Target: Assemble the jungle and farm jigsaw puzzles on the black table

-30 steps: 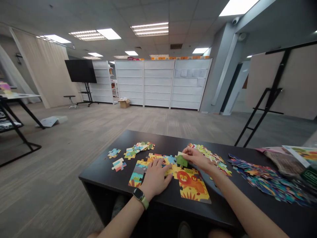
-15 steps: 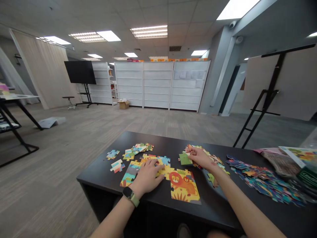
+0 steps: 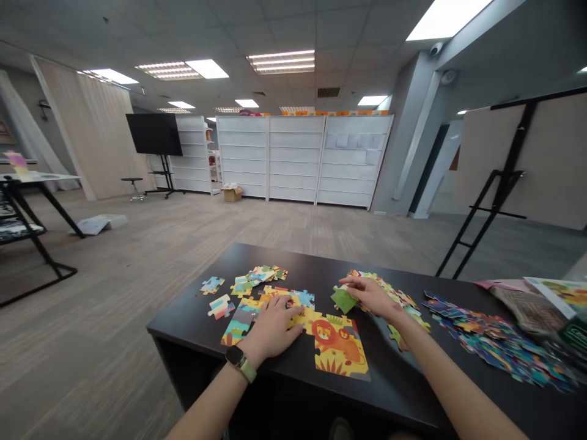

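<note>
My left hand [image 3: 274, 327] rests on a partly joined jigsaw puzzle [image 3: 342, 348], fingers spread and flat, hiding part of its middle. Orange lions on yellow show in the puzzle's right part. Farther right, my right hand [image 3: 370, 294] is closed on a green puzzle piece [image 3: 343, 300], holding it by its right side. Under and behind that hand spreads a pile of loose puzzle pieces [image 3: 403, 298]. Another heap of pieces [image 3: 259, 275] lies behind the puzzle on the left. Beside it are a blue piece [image 3: 212, 285] and a cream-and-red piece [image 3: 221, 307].
Dark puzzle pieces [image 3: 498, 342] lie heaped on the right of the black table [image 3: 312, 260]. Past them are a patterned pouch [image 3: 518, 304] and a printed sheet [image 3: 553, 293]. An easel-like stand [image 3: 499, 183] rises beyond the right side. White shelving [image 3: 296, 159] stands far back.
The green piece has turned and tilted in my right hand. My left hand keeps its place on the puzzle. The whole view has shifted slightly.
</note>
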Demonstrator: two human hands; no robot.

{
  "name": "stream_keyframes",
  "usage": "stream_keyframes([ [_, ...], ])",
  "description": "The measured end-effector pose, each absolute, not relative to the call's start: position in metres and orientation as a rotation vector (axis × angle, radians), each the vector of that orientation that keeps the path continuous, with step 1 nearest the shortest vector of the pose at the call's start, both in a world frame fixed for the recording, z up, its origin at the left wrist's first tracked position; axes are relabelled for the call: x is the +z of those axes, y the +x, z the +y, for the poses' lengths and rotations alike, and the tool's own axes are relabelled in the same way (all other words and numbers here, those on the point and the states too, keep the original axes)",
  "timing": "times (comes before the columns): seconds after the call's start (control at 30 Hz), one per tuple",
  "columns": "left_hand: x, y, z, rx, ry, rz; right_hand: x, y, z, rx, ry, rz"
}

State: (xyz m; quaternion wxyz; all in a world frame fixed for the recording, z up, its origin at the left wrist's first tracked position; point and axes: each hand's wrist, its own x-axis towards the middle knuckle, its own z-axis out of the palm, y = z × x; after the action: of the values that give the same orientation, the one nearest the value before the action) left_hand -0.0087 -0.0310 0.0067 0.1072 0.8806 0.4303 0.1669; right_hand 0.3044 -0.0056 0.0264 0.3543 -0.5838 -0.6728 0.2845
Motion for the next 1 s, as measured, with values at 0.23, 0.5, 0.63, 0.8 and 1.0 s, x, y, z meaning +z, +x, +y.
stream_keyframes([
  [0.23, 0.007, -0.007, -0.035, 0.477, 2.585, 1.290, 0.022, 0.299, -0.002, 0.838, -1.424, -1.684],
  [0.5, 0.010, -0.007, -0.036, 0.493, 2.603, 1.292, 0.012, 0.299, 0.005, 1.056, -1.308, -1.497],
  [0.63, 0.009, -0.007, -0.036, 0.493, 2.609, 1.290, 0.012, 0.300, 0.005, 1.082, -1.261, -1.404],
  [0.8, 0.009, -0.007, -0.036, 0.481, 2.604, 1.294, 0.015, 0.298, 0.003, 1.049, -1.254, -1.356],
  [1.0, 0.009, -0.007, -0.035, 0.472, 2.584, 1.293, 0.010, 0.304, 0.012, 0.752, -1.427, -1.455],
])
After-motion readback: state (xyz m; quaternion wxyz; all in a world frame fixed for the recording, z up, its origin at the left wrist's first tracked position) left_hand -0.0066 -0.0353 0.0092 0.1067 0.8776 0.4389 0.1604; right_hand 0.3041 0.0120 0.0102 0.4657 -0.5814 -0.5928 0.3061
